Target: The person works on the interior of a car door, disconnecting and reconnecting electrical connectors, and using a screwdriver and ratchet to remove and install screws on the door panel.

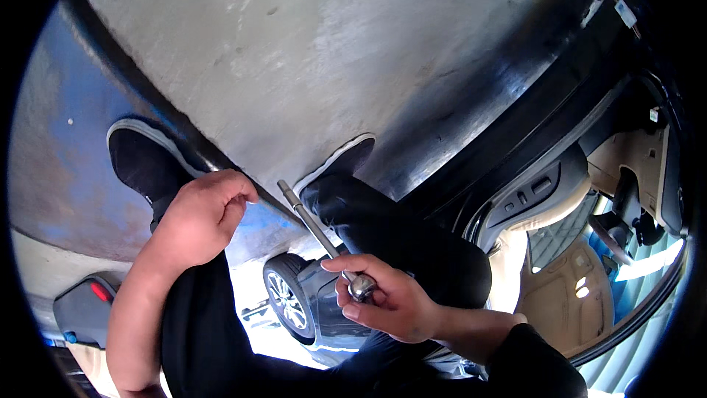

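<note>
In my right hand (390, 302) is a silver socket wrench (318, 236). Its rounded shiny head shows between my fingers, and the long thin shaft points up and to the left, ending in a small socket well apart from anything. My left hand (208, 214) hangs above my left shoe (143, 159), with its fingers curled in toward the thumb. Whatever lies inside that curl, if anything, is hidden. The wrench tip stands a short way to the right of my left hand, without touching it.
A car's open door side with a beige seat (508, 258) and seat switches (534, 188) is at the right. Loose wiring connectors (624, 13) hang at the upper right. Another car's wheel (287, 298) shows below. A grey case with a red spot (82, 312) stands at the lower left.
</note>
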The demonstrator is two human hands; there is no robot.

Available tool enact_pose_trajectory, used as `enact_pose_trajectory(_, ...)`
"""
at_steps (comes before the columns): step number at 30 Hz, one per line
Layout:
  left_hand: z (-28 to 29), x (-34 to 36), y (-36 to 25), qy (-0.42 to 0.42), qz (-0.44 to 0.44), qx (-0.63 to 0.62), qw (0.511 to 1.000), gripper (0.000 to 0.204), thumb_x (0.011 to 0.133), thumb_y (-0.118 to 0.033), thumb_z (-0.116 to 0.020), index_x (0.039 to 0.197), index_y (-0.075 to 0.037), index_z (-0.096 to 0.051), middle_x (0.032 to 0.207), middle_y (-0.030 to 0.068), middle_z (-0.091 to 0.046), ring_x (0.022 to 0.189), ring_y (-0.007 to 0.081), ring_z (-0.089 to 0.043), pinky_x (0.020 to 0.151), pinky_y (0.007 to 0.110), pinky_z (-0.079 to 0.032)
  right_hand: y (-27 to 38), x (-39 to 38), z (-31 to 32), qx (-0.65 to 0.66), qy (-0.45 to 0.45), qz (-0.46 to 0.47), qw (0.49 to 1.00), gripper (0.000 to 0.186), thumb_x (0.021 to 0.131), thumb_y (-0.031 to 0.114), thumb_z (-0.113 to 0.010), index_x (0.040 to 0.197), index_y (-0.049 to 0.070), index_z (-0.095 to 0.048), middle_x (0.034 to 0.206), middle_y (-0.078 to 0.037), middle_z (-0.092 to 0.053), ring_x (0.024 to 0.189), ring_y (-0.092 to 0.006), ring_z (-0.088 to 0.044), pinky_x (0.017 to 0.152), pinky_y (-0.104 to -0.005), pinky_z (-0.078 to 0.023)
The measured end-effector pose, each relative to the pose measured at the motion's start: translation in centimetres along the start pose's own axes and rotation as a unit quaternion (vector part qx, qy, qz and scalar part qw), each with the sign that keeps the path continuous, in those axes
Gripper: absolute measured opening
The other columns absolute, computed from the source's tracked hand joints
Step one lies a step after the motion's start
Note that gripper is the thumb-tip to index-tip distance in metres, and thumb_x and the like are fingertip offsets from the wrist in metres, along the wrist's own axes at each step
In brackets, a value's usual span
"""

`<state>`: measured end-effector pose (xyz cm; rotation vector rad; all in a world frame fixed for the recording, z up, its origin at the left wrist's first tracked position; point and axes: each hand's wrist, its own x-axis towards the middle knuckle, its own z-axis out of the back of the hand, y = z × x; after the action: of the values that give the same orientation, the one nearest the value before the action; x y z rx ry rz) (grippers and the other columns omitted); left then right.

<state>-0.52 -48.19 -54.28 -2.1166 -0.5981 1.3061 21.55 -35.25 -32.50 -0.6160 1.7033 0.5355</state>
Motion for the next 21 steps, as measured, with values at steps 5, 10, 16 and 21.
enact_pose_trajectory(5,0.3,3.9,-5.1,0.038,-0.017,0.098,0.994,0.014,0.093,0.007,-0.060,0.104,-0.002,-0.065,0.103,0.0187,-0.065,0.097,0.0430,-0.069,0.087,0.050,-0.056,2.1,-2.8,3.6,-0.044,0.010,0.085,0.995,0.061,0.110,0.014,-0.067,0.166,0.007,-0.043,0.131,-0.021,-0.070,0.113,-0.0280,-0.075,0.092,-0.0371,-0.062)
enact_pose_trajectory(10,-0.1,9.1,-11.2,0.037,-0.033,0.211,0.976,0.015,0.096,0.006,-0.057,0.108,-0.001,-0.064,0.108,0.0189,-0.066,0.099,0.0397,-0.069,0.089,0.047,-0.056,4.0,-7.2,10.0,-0.150,-0.046,0.272,0.950,0.061,0.108,0.008,-0.068,0.165,0.006,-0.045,0.124,-0.023,-0.072,0.101,-0.0314,-0.078,0.088,-0.0379,-0.064)
enact_pose_trajectory(16,-3.4,17.1,-27.1,0.065,-0.058,0.338,0.937,0.007,0.103,0.001,-0.060,0.108,0.001,-0.064,0.099,0.0169,-0.070,0.086,0.0282,-0.074,0.078,0.042,-0.059,2.9,-11.8,15.9,-0.239,-0.198,0.307,0.900,0.053,0.107,0.010,-0.064,0.156,0.000,-0.049,0.118,-0.024,-0.066,0.101,-0.0435,-0.071,0.087,-0.0470,-0.060)
enact_pose_trajectory(21,-20.0,25.7,-41.8,0.096,-0.341,0.469,0.809,0.020,0.105,-0.021,-0.071,0.113,-0.003,-0.071,0.103,0.0193,-0.072,0.102,0.0431,-0.070,0.090,0.049,-0.056,-4.1,-13.1,17.4,-0.220,-0.206,0.459,0.836,0.054,0.110,0.016,-0.061,0.157,-0.003,-0.045,0.114,-0.023,-0.066,0.100,-0.0440,-0.071,0.083,-0.0498,-0.060)
